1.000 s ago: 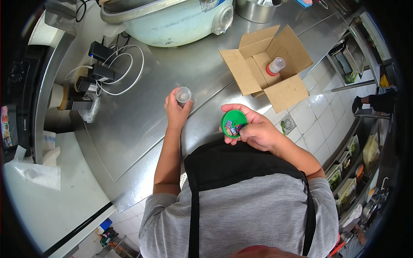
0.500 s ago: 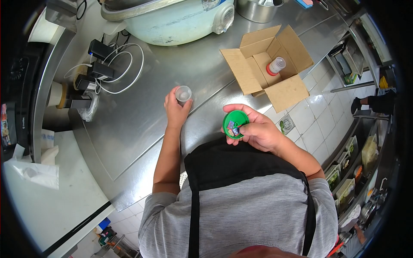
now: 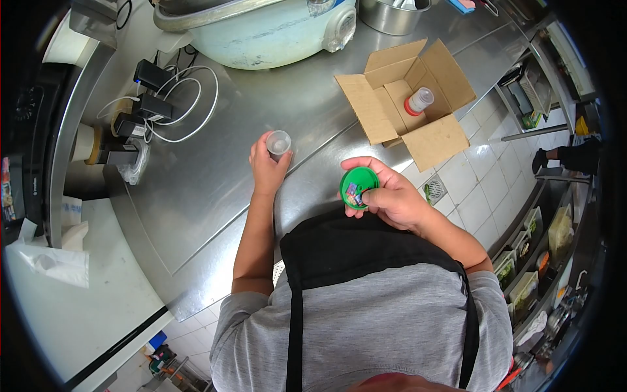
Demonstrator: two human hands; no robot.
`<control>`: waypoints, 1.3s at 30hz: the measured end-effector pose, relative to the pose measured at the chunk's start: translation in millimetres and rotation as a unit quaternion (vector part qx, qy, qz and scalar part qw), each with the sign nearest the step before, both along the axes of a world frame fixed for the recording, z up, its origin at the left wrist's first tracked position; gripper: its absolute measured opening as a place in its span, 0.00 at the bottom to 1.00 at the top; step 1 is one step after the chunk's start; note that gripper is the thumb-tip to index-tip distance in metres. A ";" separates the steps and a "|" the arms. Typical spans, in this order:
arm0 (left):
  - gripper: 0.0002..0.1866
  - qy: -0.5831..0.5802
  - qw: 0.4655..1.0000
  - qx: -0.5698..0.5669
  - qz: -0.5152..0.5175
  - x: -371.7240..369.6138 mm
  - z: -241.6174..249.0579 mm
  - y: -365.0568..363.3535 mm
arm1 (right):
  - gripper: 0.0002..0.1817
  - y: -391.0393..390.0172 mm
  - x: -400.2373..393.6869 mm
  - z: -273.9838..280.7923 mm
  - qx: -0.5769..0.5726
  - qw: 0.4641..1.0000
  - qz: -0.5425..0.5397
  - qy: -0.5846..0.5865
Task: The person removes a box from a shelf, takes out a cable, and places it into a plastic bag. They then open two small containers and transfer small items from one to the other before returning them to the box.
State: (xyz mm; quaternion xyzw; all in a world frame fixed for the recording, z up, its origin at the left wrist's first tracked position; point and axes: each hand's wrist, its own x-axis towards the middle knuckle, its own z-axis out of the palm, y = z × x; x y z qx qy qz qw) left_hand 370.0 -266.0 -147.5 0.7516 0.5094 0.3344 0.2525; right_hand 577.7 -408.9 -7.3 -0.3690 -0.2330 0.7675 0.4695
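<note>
My left hand [image 3: 268, 164] is wrapped round a small clear plastic cup [image 3: 279, 142] over the steel counter [image 3: 215, 196]. In my right hand [image 3: 395, 199] is a round green lid [image 3: 358, 187], held near my apron with its hollow side up. Small colourful pieces [image 3: 354, 195] lie inside the lid, with my right thumb resting over its edge beside them. An open cardboard box [image 3: 392, 108] stands beyond my right hand; a clear container with a red rim [image 3: 418, 101] is inside it.
A large pale green tub [image 3: 268, 39] and a steel pot [image 3: 395, 17] stand at the back. Black adapters [image 3: 153, 108] with white cables lie at the left. Shelves with food trays [image 3: 526, 291] line the right. Another person's leg [image 3: 568, 155] shows at the far right.
My right hand and the green lid have shifted very slightly to the right, and the thumb has moved a little over the pieces. My left hand has stayed in place.
</note>
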 end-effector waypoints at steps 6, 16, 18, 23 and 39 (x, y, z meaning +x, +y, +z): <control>0.28 0.005 1.000 0.001 0.002 -0.5 0.1 -0.3 | 0.26 -0.1 -0.4 -2.4 0.009 1.000 -0.004 -0.028; 0.29 0.010 1.000 0.006 0.005 -0.3 -0.5 -0.1 | 0.27 0.5 -1.6 -1.6 0.014 0.997 -0.011 -0.078; 0.29 0.008 1.000 0.007 0.006 0.2 -0.1 -0.3 | 0.26 0.6 -1.4 -2.0 0.017 0.996 -0.010 -0.084; 0.29 0.005 1.000 0.006 0.007 0.2 -0.6 -0.5 | 0.25 0.0 -0.1 -3.6 0.022 0.996 -0.007 -0.089; 0.29 0.014 1.000 0.019 0.002 -0.8 -4.4 1.0 | 0.32 -2.1 2.7 -4.4 0.001 0.999 0.002 -0.049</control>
